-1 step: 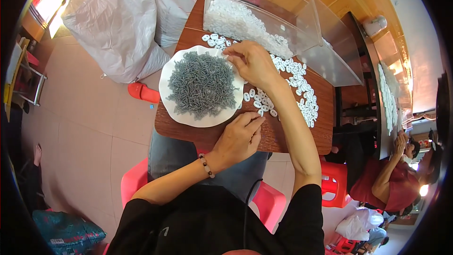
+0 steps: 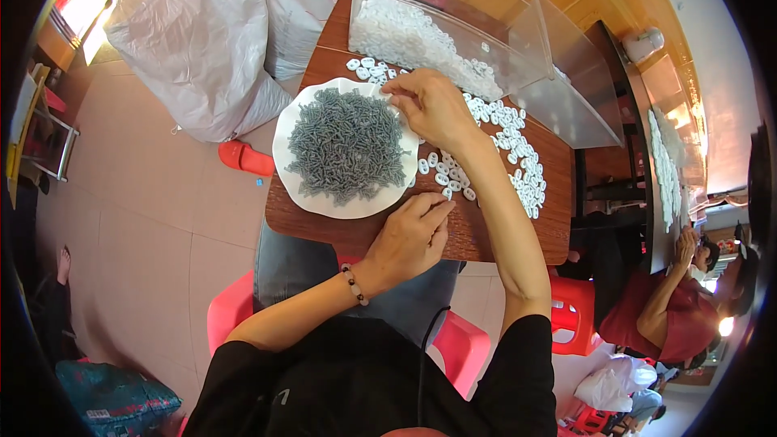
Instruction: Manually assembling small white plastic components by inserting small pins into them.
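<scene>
Two hands, no shift from the prior frame. Your left hand point(image 2: 411, 240) rests just below the white plate point(image 2: 340, 209), fingers curled, contents unclear. Grey screws point(image 2: 346, 154) sit heaped on the plate. Your right hand point(image 2: 430, 107) is at the plate's upper-right rim, fingertips pinched; can't tell on what. White rings point(image 2: 518, 158) lie right of the plate.

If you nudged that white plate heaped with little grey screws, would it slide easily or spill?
The white plate looks shallow with a wavy rim, so a sharp push would probably shed screws. The grey screws lie in a loose heap, likely to shift and make it fairly heavy. On the smooth wooden table it would probably slide, not tip.
</scene>
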{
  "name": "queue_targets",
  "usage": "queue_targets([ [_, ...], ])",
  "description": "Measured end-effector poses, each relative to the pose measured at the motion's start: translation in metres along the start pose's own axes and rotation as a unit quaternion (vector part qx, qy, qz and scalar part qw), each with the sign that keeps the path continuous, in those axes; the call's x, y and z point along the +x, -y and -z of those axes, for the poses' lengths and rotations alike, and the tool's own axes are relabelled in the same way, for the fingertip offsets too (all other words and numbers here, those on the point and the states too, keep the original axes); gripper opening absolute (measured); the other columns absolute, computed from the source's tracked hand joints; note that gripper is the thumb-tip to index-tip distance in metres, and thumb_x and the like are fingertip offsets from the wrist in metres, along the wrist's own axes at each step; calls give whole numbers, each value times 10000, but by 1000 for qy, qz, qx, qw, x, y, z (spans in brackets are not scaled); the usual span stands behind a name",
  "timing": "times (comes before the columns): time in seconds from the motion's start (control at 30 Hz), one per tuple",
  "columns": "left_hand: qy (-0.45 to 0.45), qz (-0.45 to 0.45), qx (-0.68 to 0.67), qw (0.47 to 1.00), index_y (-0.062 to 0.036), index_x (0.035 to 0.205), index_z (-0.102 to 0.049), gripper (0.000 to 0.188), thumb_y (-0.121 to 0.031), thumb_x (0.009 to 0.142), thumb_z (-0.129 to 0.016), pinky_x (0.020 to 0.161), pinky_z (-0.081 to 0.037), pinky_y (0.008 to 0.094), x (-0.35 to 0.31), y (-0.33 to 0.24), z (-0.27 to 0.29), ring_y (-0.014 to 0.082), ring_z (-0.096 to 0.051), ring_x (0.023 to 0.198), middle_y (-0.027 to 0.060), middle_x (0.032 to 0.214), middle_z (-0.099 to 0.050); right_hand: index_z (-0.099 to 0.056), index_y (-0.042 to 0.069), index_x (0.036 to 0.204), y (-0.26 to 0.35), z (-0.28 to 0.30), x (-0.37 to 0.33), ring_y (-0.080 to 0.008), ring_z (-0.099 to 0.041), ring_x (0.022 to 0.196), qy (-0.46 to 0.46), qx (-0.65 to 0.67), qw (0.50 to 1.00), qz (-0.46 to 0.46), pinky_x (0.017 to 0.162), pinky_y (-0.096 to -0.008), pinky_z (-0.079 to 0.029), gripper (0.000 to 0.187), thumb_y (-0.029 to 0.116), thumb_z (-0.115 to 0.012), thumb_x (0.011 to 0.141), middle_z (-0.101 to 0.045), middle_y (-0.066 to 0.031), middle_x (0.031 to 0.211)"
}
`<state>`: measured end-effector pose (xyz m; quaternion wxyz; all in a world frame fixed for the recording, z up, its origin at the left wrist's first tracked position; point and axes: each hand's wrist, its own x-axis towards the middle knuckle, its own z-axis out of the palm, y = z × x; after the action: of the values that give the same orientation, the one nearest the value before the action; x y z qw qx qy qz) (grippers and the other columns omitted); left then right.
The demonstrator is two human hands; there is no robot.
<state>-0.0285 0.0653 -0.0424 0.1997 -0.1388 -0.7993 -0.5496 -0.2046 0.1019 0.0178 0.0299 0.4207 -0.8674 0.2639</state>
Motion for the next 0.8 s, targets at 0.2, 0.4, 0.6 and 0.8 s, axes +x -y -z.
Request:
queue_targets([
  [0.2, 6, 17, -21, 1000, 66, 1084, -590, 322, 2, 768, -600, 827, -495, 393, 2, 0, 2, 335, -579, 943, 185, 1045, -561, -700, 74, 916, -2, -1, 4, -285, -587, 738, 23, -7, 1000, -14, 671, -363, -462, 149, 50, -669, 772, -624, -139, 791],
  [0.4, -2, 23, -31, 999, 67, 1065, -599, 302, 0, 770, -604, 820, -495, 394, 2, 0, 1, 330, -581, 933, 182, 1037, -567, -684, 43, 877, -10, -10, 6, -267, -578, 723, 4, 4, 1000, 22, 649, -355, -463, 117, 50, -682, 760, -606, -134, 763],
  [0.6, -59, 72, -132, 987, 21, 978, -639, 177, -6, 803, -620, 647, -512, 316, 5, -8, 4, 255, -608, 727, 129, 876, -610, -669, 26, 866, 5, 3, -10, -151, -557, 714, -10, 110, 994, -25, 638, -287, -449, 76, 71, -686, 808, -613, -76, 827],
  [0.8, -189, 167, -215, 943, 1, 1015, -634, 142, -79, 904, -596, 650, -450, 199, 7, -21, 44, 76, -570, 727, 47, 889, -652, -655, 14, 892, 34, 25, -39, -93, -541, 736, -1, 219, 972, -90, 659, -245, -443, 75, 66, -671, 840, -632, -33, 892],
])
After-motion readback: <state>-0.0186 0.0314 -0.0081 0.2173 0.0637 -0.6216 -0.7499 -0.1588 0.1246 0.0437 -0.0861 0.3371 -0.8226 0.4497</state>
